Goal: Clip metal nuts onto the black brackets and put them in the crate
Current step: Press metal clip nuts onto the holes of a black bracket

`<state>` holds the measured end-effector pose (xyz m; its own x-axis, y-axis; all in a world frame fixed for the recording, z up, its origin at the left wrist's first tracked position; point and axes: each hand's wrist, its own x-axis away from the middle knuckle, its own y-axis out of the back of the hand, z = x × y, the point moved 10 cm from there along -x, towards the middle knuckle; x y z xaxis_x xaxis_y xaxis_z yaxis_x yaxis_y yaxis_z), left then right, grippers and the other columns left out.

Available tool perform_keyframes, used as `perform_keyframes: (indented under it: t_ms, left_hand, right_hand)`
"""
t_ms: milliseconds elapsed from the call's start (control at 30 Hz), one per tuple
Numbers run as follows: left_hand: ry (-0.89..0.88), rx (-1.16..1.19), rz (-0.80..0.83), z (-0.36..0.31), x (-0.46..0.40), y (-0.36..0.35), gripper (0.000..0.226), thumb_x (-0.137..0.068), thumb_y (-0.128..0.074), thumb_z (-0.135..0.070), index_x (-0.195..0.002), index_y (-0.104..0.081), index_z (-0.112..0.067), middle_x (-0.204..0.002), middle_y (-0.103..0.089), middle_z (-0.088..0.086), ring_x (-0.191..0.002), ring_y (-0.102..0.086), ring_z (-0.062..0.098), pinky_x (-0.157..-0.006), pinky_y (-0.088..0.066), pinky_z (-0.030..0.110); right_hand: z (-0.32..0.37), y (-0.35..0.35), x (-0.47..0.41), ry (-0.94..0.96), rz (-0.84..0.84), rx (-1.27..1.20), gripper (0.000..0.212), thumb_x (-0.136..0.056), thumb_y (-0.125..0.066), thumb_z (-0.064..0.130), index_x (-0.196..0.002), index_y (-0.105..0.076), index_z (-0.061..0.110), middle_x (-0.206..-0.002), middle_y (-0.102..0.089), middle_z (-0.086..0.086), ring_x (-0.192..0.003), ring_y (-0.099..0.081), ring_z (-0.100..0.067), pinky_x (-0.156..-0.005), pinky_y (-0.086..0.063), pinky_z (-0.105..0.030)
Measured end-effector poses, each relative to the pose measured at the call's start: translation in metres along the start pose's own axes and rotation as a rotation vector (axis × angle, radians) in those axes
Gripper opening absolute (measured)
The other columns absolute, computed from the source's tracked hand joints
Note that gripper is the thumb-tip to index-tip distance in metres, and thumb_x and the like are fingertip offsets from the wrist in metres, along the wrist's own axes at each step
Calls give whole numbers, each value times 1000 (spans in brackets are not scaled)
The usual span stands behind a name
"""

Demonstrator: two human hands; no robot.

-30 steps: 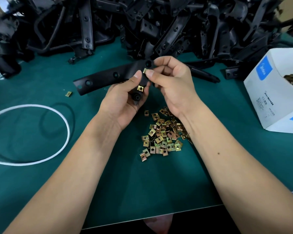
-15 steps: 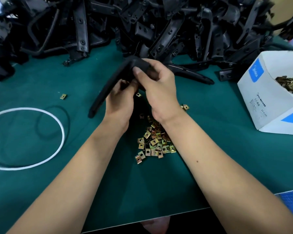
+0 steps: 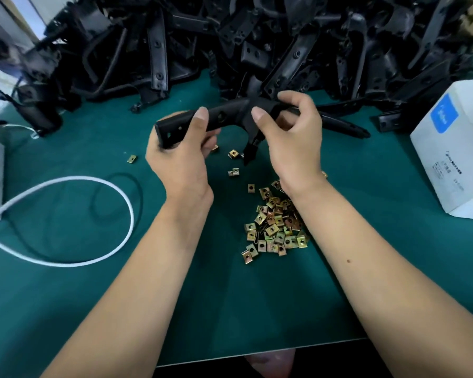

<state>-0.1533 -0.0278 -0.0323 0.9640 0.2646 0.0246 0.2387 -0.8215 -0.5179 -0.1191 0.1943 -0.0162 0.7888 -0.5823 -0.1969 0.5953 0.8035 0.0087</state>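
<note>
Both hands hold one black bracket [image 3: 230,115] above the tabletop [image 3: 93,296]: the left hand [image 3: 180,159] has its fingers wrapped round the left end, the right hand [image 3: 292,140] pinches the middle. Whether a nut is already clipped on, I can't tell. A heap of metal nuts [image 3: 276,222] waits nearer. No crate in sight. A big bracket pile [image 3: 257,36] crowds the far side, with a white box [image 3: 453,148] right and a white cable [image 3: 66,222] left.
</note>
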Motion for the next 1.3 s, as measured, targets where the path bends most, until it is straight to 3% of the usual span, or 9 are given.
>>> perform_keyframes:
  t_ms: [200,400,633,733,867,1067,1167,1233,1300]
  left_hand:
    - [40,61,-26,7,9,1,21,-87,-81,-4,-85,-60,-8,-94,-74,18,-86,-77,39,-78,-63,37]
    - [-57,79,36,-2,46,-41,29,-91,-76,-1,-79,-50,-8,-84,-68,14,-86,-76,41,-76,-62,36]
    - [-336,89,464,-25,170,-187,21,-89,-75,1,-83,-58,-11,-83,-65,19,-85,-68,53,-79,-61,59]
    - [-356,53,700,-14,244,-251,17,-92,-71,1,-84,-59,-9,-82,-67,19,-79,-69,42,-74,-60,56]
    - [-305,-161,956,34,360,-312,7,-86,-72,-3,-84,-65,-5,-70,-65,-6,-67,-63,7,-67,-53,29]
    - [-98,-779,1449,201,513,-295,22,-86,-66,-19,-108,-61,-18,-97,-75,8,-98,-69,33,-81,-54,43]
    - [129,-1016,1550,285,535,-244,24,-84,-66,-20,-107,-60,-19,-105,-72,9,-106,-66,33,-84,-52,38]
    - [261,-1132,1503,324,528,-213,18,-81,-67,-17,-98,-62,-19,-100,-71,6,-104,-66,30,-75,-44,30]
    - [408,-1213,1425,350,520,-188,18,-80,-67,-17,-98,-65,-13,-99,-71,7,-106,-66,32,-71,-40,28]
  right_hand:
    - [-1,0,1,9,4,109,28,-86,-81,39,-84,-68,14,-74,-65,7,-68,-58,-7,-68,-50,-26]
    - [50,54,4,142,-164,209,24,-90,-79,36,-87,-71,13,-73,-65,9,-66,-58,-4,-65,-45,-18]
    - [125,230,29,297,-558,208,34,-92,-72,27,-66,-50,25,-59,-45,13,-58,-42,-4,-60,-37,-27]
    - [134,334,55,301,-696,153,35,-90,-70,29,-63,-49,24,-63,-44,-1,-66,-40,-21,-61,-36,-48]
    - [87,457,120,114,-943,-76,32,-96,-68,18,-70,-49,20,-62,-46,0,-59,-41,-16,-57,-35,-30]
    - [-62,562,223,-415,-1060,32,14,-106,-56,18,-112,-52,5,-83,-68,-1,-64,-62,2,-66,-50,-18]
    - [-151,573,285,-662,-1204,-101,19,-100,-64,8,-112,-60,-6,-100,-65,-23,-85,-63,-25,-65,-52,-32]
    - [-196,565,319,-779,-1305,-233,14,-94,-67,0,-104,-60,-8,-94,-66,-24,-76,-65,-28,-55,-56,-30]
    - [-229,555,343,-883,-1317,-315,13,-94,-68,0,-89,-57,-6,-96,-65,-25,-79,-68,-35,-68,-63,-44]
